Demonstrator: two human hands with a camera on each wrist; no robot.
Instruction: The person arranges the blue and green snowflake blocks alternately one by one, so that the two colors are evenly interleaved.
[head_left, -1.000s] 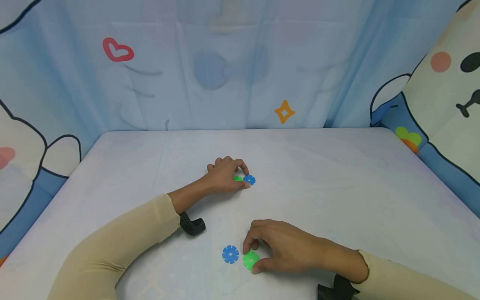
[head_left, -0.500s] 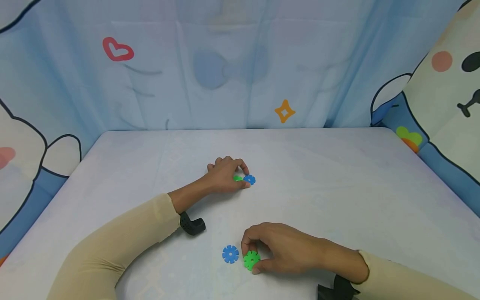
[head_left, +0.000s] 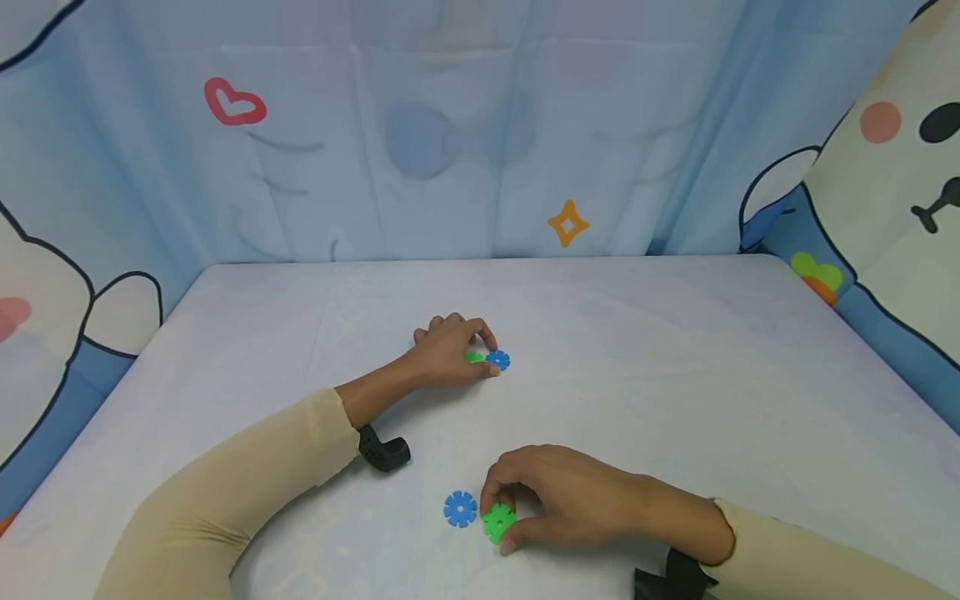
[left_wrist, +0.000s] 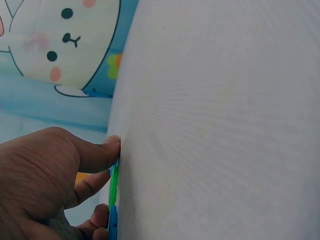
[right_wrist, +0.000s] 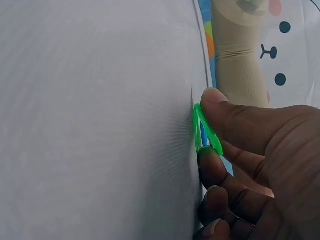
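White table [head_left: 675, 350] before a pale blue cartoon curtain [head_left: 322, 192]

Head view: the curtain, printed with a red heart [head_left: 236, 102] and an orange star [head_left: 568, 223], hangs behind the table. The near blue disc [head_left: 461, 509] lies flat, free of both hands. Just right of it, the right hand [head_left: 562, 496] pinches the near green disc [head_left: 498, 523] between thumb and index finger. Well beyond the near blue disc, the left hand [head_left: 452, 354] bends over the table, thumb and index finger closed on opposite edges of the far blue disc [head_left: 498, 360]. The far green disc [head_left: 475, 357] shows partly under that hand. Beige sleeves [head_left: 277, 467] cover the arms, with 1 black wrist device [head_left: 384, 450] beyond and left of the near blue disc.

Left wrist view: thumb and fingers curl at green and blue edges seen side-on against the table; how each piece sits cannot be told.

Right wrist view: thumb and index finger clamp the near green disc, tilted. Another green edge [right_wrist: 196, 127] lies along the table under it, the 2 close together near the thumb tip and spread apart toward the fingers.
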